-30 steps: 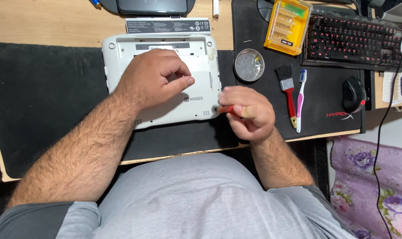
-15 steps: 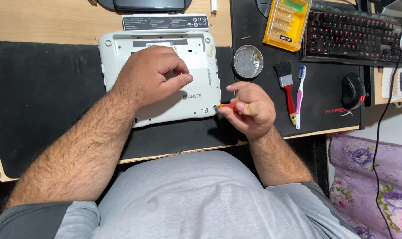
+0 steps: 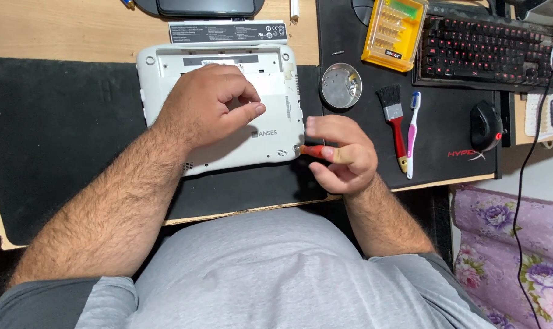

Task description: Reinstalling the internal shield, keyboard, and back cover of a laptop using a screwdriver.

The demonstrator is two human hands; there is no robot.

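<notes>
Head view: left hand (image 3: 212, 109) on white laptop (image 3: 276, 91), right hand (image 3: 343, 155) perhaps gripping red screwdriver (image 3: 313, 151).

My laptop (image 3: 228, 116) lies on the mat (image 3: 57, 134); to its right, dish (image 3: 341, 86), brush (image 3: 393, 122), toothbrush (image 3: 412, 134), mouse (image 3: 486, 125).

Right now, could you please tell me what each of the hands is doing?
Left hand: loosely curled, resting on the white laptop, holding nothing.
Right hand: closed on the red screwdriver.
</notes>
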